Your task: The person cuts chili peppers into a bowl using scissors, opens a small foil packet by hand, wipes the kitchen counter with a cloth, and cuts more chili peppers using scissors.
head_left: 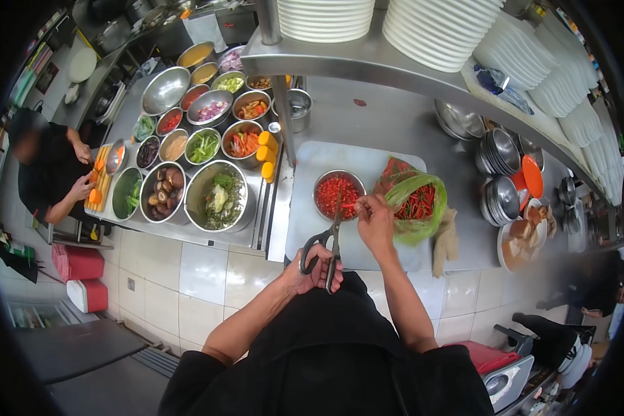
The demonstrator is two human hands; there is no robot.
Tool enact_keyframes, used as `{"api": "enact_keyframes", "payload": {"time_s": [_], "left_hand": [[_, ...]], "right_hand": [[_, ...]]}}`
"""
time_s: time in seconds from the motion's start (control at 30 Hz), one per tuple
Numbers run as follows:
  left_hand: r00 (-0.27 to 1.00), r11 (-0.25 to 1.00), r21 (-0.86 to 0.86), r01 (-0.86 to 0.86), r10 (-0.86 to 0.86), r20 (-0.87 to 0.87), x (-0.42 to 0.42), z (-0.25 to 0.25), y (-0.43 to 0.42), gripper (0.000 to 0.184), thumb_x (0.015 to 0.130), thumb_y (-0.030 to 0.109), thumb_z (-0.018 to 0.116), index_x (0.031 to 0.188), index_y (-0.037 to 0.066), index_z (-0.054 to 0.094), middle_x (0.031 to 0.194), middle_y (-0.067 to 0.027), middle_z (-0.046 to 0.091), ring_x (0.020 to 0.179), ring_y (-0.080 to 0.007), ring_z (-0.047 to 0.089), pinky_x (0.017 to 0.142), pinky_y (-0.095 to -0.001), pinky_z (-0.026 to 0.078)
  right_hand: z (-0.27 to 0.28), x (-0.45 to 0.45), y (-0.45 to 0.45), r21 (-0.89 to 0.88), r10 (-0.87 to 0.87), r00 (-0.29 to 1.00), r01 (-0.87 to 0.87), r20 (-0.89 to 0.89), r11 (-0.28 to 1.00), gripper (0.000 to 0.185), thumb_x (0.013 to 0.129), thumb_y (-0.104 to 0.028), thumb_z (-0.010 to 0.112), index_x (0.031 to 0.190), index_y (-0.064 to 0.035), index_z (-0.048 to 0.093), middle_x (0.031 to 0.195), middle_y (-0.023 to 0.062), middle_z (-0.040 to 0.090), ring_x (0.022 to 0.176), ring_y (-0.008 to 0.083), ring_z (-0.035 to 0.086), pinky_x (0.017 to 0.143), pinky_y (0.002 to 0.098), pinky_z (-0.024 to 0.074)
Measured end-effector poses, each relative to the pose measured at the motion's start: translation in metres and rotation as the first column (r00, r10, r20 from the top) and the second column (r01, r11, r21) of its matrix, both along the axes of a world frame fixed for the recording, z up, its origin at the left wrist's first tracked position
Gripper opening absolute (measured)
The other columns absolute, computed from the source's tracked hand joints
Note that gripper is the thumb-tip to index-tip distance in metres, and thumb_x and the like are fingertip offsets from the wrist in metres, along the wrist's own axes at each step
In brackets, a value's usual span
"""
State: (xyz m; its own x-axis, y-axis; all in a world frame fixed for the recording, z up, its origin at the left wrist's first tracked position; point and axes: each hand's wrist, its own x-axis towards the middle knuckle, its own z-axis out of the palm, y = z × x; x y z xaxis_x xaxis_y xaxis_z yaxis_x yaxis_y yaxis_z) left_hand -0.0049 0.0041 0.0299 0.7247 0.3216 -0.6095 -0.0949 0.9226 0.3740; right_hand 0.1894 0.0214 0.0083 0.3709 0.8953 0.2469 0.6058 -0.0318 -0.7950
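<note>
My left hand [317,274] is closed round the black handles of a pair of scissors [336,239], whose blades point up over the rim of a metal bowl [317,213]. Cut red chilies [335,193] fill much of that bowl. Pinched in my right hand [375,223] is a red chili [351,206], held at the bowl's right edge beside the blades. Just right of this hand lies an opened green plastic bag [414,234] of whole red chilies [419,202]. Bowl and bag both rest on a white cutting board [312,152].
A tan cloth [445,243] lies right of the bag. Metal pots and bowls of vegetables, including mushrooms [165,188], crowd the left counter. Stacked white plates [442,31] stand on the shelf [395,87] above. Another person [48,166] works at far left, holding something orange.
</note>
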Motion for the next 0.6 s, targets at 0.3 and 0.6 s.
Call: {"api": "enact_keyframes", "payload": {"time_s": [0.3,0.6], "left_hand": [[0.97,0.972,0.218,0.082,-0.028,-0.242,-0.004,-0.011,0.002,0.034,0.079,0.031,0.052,0.083,-0.001,0.06,0.068,-0.0151,0.063,0.057,-0.027,0.062,0.056,-0.0368,0.053],[0.999,0.995,0.098,0.036,-0.034,-0.023,0.001,-0.005,0.002,0.034,0.08,0.031,0.051,0.085,-0.001,0.06,0.071,-0.0161,0.063,0.057,-0.0275,0.062,0.057,-0.0378,0.053]], "right_hand": [[-0.006,-0.003,-0.002,0.005,-0.02,1.0,0.02,-0.024,1.0,0.006,0.077,-0.003,0.061,0.083,-0.0038,0.062,0.081,0.0125,0.057,0.069,0.0295,0.059,0.063,0.039,0.0452],[-0.004,-0.01,-0.001,-0.043,-0.028,0.998,0.031,0.048,0.999,0.005,0.078,-0.007,0.062,0.083,-0.0059,0.063,0.078,0.0108,0.057,0.07,0.0283,0.059,0.063,0.0391,0.0447]]}}
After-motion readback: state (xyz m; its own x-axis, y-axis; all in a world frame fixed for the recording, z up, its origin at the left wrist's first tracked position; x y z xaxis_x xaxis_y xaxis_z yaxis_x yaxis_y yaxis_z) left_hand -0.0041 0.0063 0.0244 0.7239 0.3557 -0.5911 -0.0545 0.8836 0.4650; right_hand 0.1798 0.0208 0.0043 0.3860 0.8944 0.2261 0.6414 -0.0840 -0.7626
